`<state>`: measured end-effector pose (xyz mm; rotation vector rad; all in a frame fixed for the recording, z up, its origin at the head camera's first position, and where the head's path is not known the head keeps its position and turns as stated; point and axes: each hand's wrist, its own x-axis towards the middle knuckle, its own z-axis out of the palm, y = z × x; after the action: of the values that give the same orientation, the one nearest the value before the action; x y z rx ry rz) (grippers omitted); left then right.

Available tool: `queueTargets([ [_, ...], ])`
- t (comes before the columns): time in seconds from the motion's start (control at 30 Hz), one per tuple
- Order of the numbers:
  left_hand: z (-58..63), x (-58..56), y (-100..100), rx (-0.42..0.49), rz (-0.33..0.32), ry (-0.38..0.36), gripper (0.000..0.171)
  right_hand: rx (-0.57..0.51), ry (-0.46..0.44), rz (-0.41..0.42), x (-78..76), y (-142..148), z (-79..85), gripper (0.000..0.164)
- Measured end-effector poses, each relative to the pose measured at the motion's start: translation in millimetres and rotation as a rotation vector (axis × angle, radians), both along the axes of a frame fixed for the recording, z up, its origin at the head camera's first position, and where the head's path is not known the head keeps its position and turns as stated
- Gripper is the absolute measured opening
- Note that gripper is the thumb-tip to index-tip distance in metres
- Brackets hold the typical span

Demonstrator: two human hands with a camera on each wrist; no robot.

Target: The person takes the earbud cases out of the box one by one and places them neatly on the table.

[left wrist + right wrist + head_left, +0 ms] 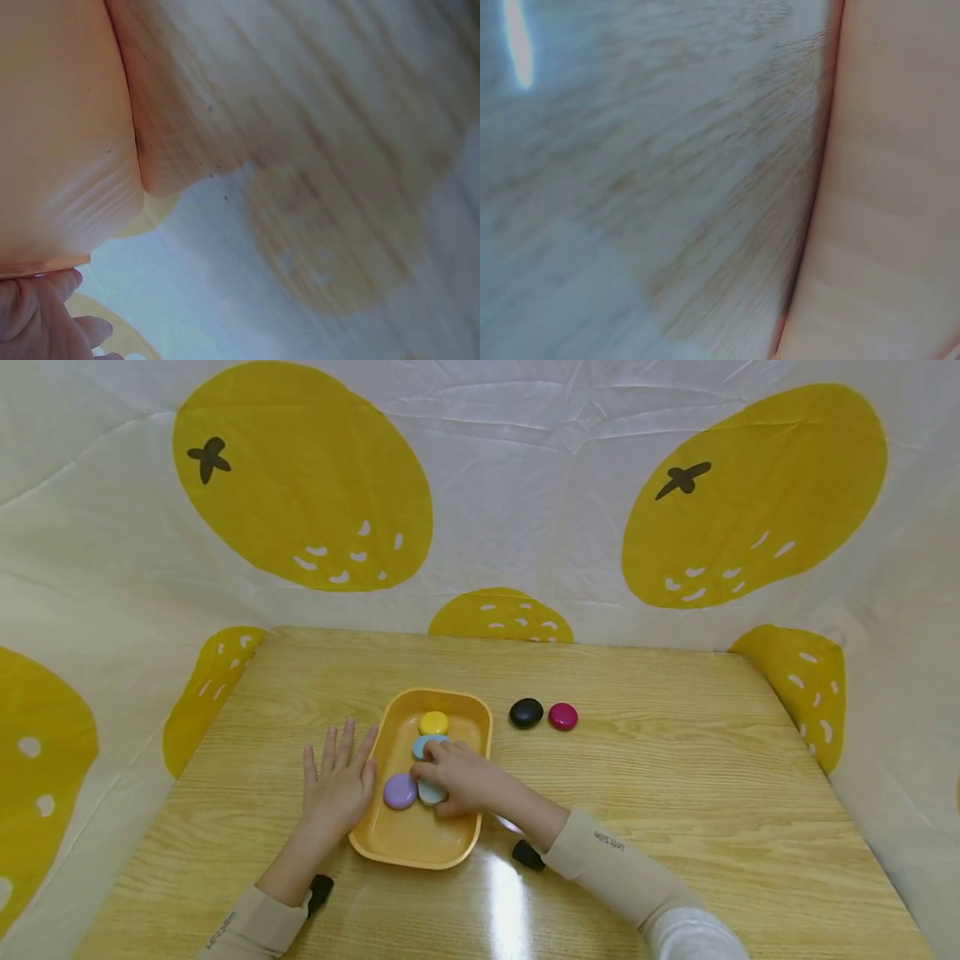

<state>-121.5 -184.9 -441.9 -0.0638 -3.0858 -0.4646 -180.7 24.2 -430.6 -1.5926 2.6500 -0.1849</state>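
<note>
An orange-yellow tray (416, 852) lies on the table and holds several smooth, rounded pieces. Inside it are a yellow piece (433, 723), a light blue piece (424, 747), a purple piece (401, 791) and a pale grey-blue piece (431, 792). My right hand (468, 777) reaches in over the right rim, its fingers and thumb bent around the pale grey-blue piece. Spread fingers mark my left hand (335, 793), which rests against the tray's left rim. In the left wrist view, the left hand (41, 319) shows at the tray wall (67, 150).
Beyond the tray's right side, a black rounded piece (526, 713) and a magenta one (563, 717) sit close together on the wooden table (675, 777). A white cloth (525, 527) with yellow fruit prints hangs behind the table and along its sides.
</note>
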Motion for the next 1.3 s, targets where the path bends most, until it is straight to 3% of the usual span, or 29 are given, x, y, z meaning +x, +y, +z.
queueTargets([
  [0.2, 0.7, -0.3, 0.9, 0.016, -0.002, 0.001, 0.049, -0.196, 0.067, -0.058, -2.4, 10.5, 10.5, 0.048],
  [0.37, 0.8, -0.2, 1.1, 0.007, 0.005, -0.003, 0.049, -0.351, 0.077, -0.188, -11.8, 28.6, 21.4, 0.05],
  [0.57, 1.2, -0.2, 1.5, -0.003, 0.004, -0.009, 0.049, -0.402, 0.166, -0.47, -27.6, 65.4, 28.5, 0.049],
  [0.87, 0.3, 0.7, 1.4, 0.0, 0.005, 0.001, 0.049, -0.523, 0.104, -0.917, -49.5, 124.4, 14.6, 0.046],
  [1.07, 0.6, 0.6, 1.2, -0.003, 0.006, -0.002, 0.049, -0.487, 0.08, -1.166, -55.7, 154.6, 1.2, 0.051],
  [1.3, 0.8, 0.3, 1.1, -0.003, 0.007, -0.005, 0.049, -0.34, 0.071, -1.261, -62.1, 174.0, -9.9, 0.052],
])
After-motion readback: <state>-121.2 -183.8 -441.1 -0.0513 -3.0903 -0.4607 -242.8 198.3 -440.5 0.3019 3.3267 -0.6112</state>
